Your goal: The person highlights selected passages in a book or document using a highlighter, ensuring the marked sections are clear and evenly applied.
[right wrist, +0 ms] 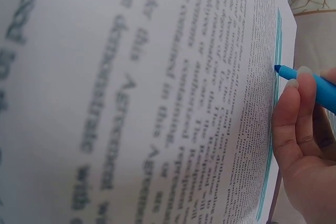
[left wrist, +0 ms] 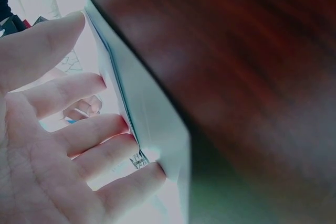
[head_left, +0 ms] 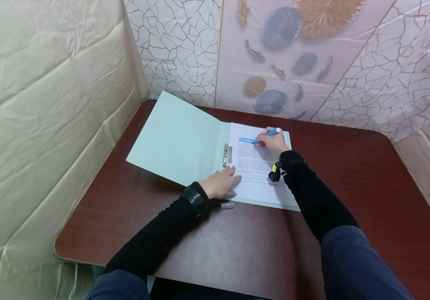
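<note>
My right hand (head_left: 272, 141) pinches a blue highlighter (head_left: 273, 131) near its tip, over the upper part of a printed sheet (head_left: 252, 187). Blue strokes (head_left: 245, 139) run across the top lines of text. In the right wrist view, the highlighter's dark tip (right wrist: 277, 68) is right at the blue marking, with fingertips (right wrist: 292, 84) close behind it. The sheet lies in an open pale green folder (head_left: 177, 137), beside its metal ring clip (head_left: 226, 155). My left hand (head_left: 221, 183) rests flat, fingers spread, on the sheet's lower left edge and the folder spine.
On the brown table (head_left: 349, 175), a small grey cylinder (head_left: 227, 205) lies just below the folder, near my left wrist. The folder's raised cover reaches toward the patterned wall (head_left: 177, 50) at the back. Quilted cream fabric (head_left: 50, 104) hangs along the left side.
</note>
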Demonstrator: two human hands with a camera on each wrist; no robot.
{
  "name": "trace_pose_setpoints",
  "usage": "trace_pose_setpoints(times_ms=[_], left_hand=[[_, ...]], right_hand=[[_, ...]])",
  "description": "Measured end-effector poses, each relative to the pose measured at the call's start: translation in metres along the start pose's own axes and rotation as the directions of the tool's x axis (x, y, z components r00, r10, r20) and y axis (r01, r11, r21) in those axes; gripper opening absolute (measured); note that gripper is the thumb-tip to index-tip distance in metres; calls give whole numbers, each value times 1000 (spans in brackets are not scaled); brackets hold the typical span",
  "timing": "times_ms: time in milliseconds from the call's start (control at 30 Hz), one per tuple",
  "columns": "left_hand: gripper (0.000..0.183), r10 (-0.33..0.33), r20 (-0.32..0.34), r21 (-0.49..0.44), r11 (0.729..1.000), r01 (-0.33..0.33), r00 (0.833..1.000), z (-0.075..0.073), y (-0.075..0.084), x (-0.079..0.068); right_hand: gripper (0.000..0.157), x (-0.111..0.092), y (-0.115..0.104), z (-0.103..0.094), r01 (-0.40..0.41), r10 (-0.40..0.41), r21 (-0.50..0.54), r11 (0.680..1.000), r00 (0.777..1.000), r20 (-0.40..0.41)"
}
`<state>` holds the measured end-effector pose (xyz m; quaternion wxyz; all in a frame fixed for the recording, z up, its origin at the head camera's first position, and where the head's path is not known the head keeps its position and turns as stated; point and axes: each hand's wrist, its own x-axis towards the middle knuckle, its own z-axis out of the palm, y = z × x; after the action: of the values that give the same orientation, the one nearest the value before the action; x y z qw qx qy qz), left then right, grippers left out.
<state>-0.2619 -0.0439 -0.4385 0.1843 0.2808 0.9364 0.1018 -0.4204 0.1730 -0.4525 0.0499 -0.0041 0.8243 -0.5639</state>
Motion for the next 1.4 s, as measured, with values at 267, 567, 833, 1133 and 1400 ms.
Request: trace_pose_setpoints(times_ms=[267, 567, 833, 1133, 1400], left_hand=[[62, -5, -9, 9, 1000, 5, 1000, 1, 0, 0], [62, -5, -4, 0, 1000, 5, 1000, 2, 0, 0], [62, -4, -9, 5, 1000, 4, 1000, 2, 1, 1], [62, -2, -6, -8, 1000, 2, 1000, 3, 0, 0], [62, -6, -8, 6, 1000, 6, 1000, 2, 0, 0]], right_hand=[[7, -10, -11, -2, -23, 22, 19, 1000, 1000, 13], [9, -18, -19, -2, -22, 22, 26, 999, 1000, 22], [9, -4, 0, -6, -2, 2, 16, 1000, 1000, 14], [9, -16, -16, -4, -32, 32, 5, 999, 999, 12], [10, -3, 1, -7, -10, 9, -16, 1000, 1000, -30]])
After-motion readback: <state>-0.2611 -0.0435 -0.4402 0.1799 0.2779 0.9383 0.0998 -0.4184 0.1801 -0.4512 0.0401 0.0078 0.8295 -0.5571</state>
